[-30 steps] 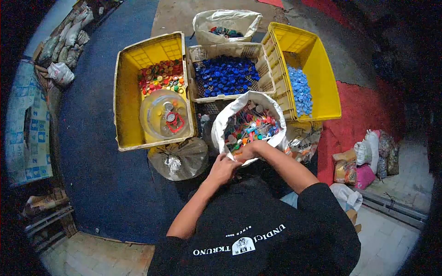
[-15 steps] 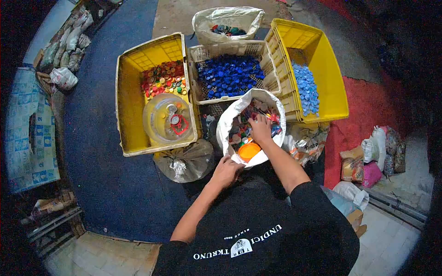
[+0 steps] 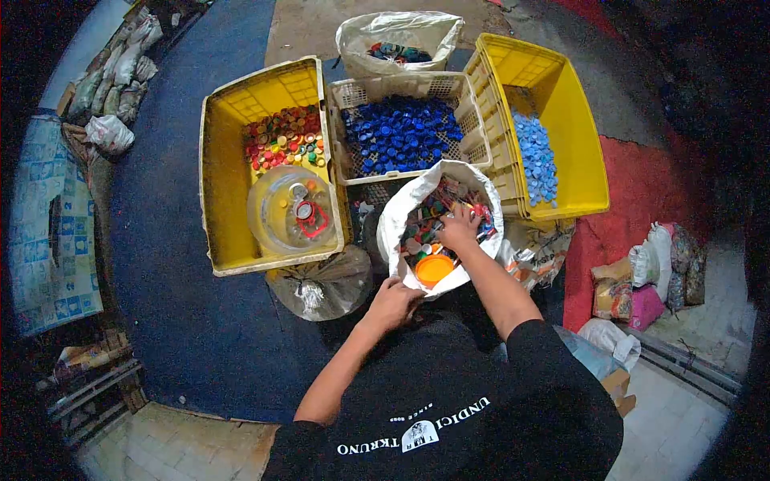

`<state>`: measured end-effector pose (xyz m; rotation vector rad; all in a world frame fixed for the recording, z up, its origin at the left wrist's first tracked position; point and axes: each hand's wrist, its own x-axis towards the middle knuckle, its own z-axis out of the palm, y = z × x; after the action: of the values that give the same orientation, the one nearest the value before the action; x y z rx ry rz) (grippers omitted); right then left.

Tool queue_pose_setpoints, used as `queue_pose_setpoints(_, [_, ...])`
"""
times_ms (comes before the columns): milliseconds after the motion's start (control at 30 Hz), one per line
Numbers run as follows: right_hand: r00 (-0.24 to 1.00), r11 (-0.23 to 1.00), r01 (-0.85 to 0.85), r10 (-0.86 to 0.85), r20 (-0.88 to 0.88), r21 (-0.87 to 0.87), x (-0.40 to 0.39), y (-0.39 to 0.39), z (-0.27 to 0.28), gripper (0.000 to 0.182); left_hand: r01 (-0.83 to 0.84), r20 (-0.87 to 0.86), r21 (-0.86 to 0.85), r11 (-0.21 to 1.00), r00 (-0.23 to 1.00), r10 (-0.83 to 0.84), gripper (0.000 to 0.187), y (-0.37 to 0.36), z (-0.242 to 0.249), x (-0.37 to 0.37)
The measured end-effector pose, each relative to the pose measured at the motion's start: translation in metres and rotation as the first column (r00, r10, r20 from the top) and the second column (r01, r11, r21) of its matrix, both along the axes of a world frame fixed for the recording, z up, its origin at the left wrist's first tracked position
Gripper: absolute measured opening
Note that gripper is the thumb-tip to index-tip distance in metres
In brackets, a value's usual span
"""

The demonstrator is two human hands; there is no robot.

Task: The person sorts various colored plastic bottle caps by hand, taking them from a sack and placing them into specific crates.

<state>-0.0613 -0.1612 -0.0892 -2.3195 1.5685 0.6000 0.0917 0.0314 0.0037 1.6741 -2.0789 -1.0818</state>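
Observation:
A white sack (image 3: 397,210) stands open in front of me, with mixed coloured caps and an orange lid (image 3: 434,271) inside. My left hand (image 3: 395,304) is closed on the near left edge of its rim. My right hand (image 3: 459,230) reaches into the sack, fingers spread down among the caps; no held piece can be made out. Beyond the sack, a cream crate (image 3: 388,172) holds dark blue caps (image 3: 401,132).
A yellow bin (image 3: 228,200) at left holds red, yellow and green caps and a clear jug (image 3: 273,210). Another yellow bin (image 3: 581,152) at right holds light blue caps. Behind the crate is a sack (image 3: 357,56). Tied bags (image 3: 325,284) stand below the bins.
The white sack's rim has shifted slightly toward me and right. My right hand has moved slightly right and down, its fingers now spread lower among the caps.

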Motion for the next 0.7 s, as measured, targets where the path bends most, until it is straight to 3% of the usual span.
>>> queue_pose_setpoints(133, [0.994, 0.994, -0.108, 0.107, -0.016, -0.028, 0.001, -0.008, -0.025, 0.031, -0.012, -0.014, 0.001, 1.0, 1.0, 0.012, 0.025, 0.003, -0.009, -0.001])
queue_pose_setpoints(200, [0.983, 0.972, -0.182, 0.179, -0.034, -0.15, 0.001, -0.005, -0.035, 0.026, -0.006, 0.0, 0.076, 0.997, 1.0, 0.006, 0.037, 0.003, -0.008, -0.001])
queue_pose_setpoints(267, [0.977, 0.961, -0.214, 0.212, -0.032, -0.177, -0.004, -0.002, -0.034, 0.025, -0.017, -0.017, 0.054, 0.998, 1.0, 0.018, 0.032, 0.004, -0.007, -0.001])
queue_pose_setpoints(400, [0.974, 0.965, -0.209, 0.219, 0.05, -0.161, -0.006, 0.002, 0.008, 0.032, -0.047, -0.059, 0.064, 0.997, 0.997, 0.05, 0.023, -0.001, 0.007, -0.002])
queue_pose_setpoints(467, [0.924, 0.979, -0.019, 0.096, 0.371, -0.205, -0.008, 0.01, 0.027, 0.038, -0.086, -0.122, 0.027, 0.996, 0.989, 0.089, 0.022, -0.004, 0.012, 0.003])
queue_pose_setpoints(500, [0.883, 0.996, -0.031, 0.065, 0.464, -0.081, -0.01, 0.011, 0.049, 0.045, -0.122, -0.185, 0.007, 0.993, 0.975, 0.121, 0.022, -0.005, 0.014, 0.004])
queue_pose_setpoints(533, [0.884, 0.995, -0.026, 0.067, 0.463, -0.095, -0.012, 0.014, 0.061, 0.045, -0.117, -0.187, -0.007, 0.993, 0.976, 0.113, 0.022, -0.007, 0.01, 0.005])
queue_pose_setpoints(600, [0.715, 0.999, 0.019, -0.039, 0.698, 0.037, -0.015, 0.023, 0.082, 0.045, -0.387, -0.416, 0.092, 0.917, 0.822, 0.388, 0.024, -0.015, -0.001, 0.005])
queue_pose_setpoints(633, [0.602, 0.991, 0.05, -0.131, 0.788, 0.127, -0.014, 0.029, 0.1, 0.045, -0.451, -0.488, -0.005, 0.893, 0.78, 0.391, 0.022, -0.024, 0.007, 0.007])
queue_pose_setpoints(667, [0.602, 0.992, 0.059, -0.127, 0.788, 0.116, -0.013, 0.034, 0.114, 0.045, -0.471, -0.513, 0.117, 0.874, 0.725, 0.46, 0.025, -0.033, 0.016, 0.009])
queue_pose_setpoints(700, [0.559, 0.996, 0.047, -0.088, 0.824, 0.075, -0.012, 0.04, 0.126, 0.046, -0.495, -0.544, 0.131, 0.859, 0.688, 0.48, 0.029, -0.043, 0.016, 0.011])
